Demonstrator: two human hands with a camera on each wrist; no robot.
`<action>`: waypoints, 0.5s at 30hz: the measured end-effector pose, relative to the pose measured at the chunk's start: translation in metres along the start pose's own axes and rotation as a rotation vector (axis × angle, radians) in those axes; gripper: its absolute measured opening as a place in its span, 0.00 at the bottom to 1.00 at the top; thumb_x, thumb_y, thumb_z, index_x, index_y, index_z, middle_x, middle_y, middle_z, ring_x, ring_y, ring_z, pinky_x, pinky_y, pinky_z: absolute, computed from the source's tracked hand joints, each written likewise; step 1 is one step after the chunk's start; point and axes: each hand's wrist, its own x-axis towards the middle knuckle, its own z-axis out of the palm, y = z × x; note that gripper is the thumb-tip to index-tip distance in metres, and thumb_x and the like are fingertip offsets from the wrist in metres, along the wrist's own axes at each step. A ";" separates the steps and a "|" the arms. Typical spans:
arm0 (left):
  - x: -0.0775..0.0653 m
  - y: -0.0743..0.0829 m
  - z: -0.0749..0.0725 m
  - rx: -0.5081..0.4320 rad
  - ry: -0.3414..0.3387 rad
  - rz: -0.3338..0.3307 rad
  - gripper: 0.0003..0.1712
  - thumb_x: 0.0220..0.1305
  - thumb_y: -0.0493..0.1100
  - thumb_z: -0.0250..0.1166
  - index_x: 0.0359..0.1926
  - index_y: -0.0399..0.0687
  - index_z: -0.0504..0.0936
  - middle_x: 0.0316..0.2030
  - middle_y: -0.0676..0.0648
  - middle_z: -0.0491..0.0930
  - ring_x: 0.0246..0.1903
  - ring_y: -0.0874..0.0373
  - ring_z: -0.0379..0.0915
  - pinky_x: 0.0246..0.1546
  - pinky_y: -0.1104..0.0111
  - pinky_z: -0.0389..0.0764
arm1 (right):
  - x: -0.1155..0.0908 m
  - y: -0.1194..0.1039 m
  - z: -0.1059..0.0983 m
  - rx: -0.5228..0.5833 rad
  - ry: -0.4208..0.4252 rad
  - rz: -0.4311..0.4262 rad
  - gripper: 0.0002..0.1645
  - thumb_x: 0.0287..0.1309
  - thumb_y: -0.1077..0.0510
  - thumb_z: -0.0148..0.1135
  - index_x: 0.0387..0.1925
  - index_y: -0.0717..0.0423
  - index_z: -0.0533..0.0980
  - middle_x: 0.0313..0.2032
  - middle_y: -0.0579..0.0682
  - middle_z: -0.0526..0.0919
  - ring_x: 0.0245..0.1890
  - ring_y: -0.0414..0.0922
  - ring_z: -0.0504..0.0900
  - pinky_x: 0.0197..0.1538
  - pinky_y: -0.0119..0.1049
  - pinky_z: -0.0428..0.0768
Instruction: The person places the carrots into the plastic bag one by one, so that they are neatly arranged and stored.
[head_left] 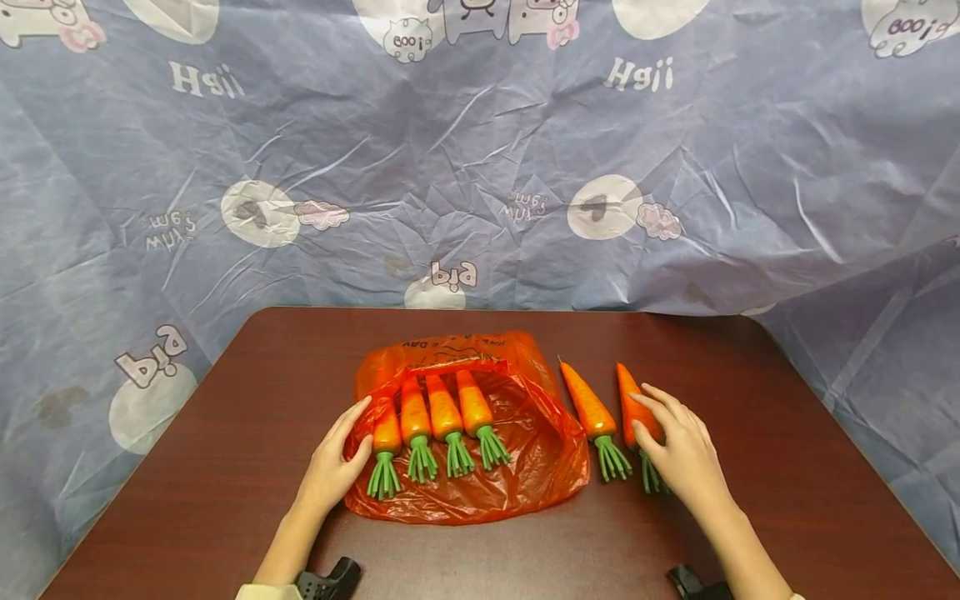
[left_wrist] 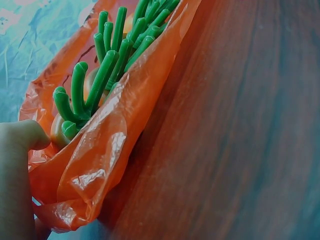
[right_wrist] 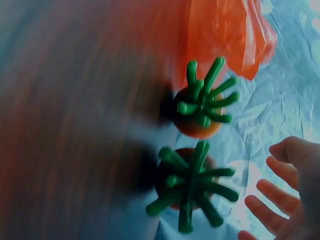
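Note:
A thin red-orange plastic bag lies with its mouth toward me, holding several carrots with green stalks in a row. My left hand grips the bag's left edge; in the left wrist view its thumb is at the mouth beside the nearest carrot's stalks, other fingers mostly hidden. Right of the bag lie two loose carrots. Over the outer carrot my right hand hovers, fingers spread and partly covering it. The other carrot lies between it and the bag. In the right wrist view a gap separates the fingers from both carrots.
The dark brown wooden table carries these things. A wrinkled blue-grey cloth with cartoon prints hangs behind the table and along its sides. Black devices are strapped at both wrists.

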 end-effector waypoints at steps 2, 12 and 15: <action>0.000 0.000 0.000 -0.005 0.002 0.005 0.36 0.55 0.34 0.62 0.64 0.59 0.64 0.60 0.47 0.69 0.59 0.80 0.54 0.57 0.92 0.49 | 0.000 0.006 0.000 0.006 -0.024 0.025 0.22 0.52 0.60 0.60 0.51 0.55 0.74 0.58 0.56 0.70 0.54 0.61 0.68 0.53 0.61 0.61; 0.001 -0.001 0.000 -0.014 0.008 0.023 0.36 0.54 0.32 0.62 0.64 0.56 0.65 0.59 0.45 0.70 0.58 0.82 0.53 0.57 0.92 0.50 | -0.001 0.026 0.001 0.012 -0.227 0.123 0.23 0.56 0.55 0.57 0.54 0.53 0.72 0.62 0.55 0.64 0.58 0.59 0.66 0.40 0.67 0.69; 0.000 -0.001 0.000 -0.012 0.007 0.020 0.36 0.54 0.33 0.62 0.64 0.57 0.65 0.59 0.46 0.70 0.58 0.82 0.53 0.57 0.92 0.49 | -0.002 0.029 0.002 0.027 -0.264 0.126 0.23 0.56 0.55 0.57 0.54 0.53 0.72 0.62 0.56 0.64 0.58 0.59 0.66 0.41 0.68 0.68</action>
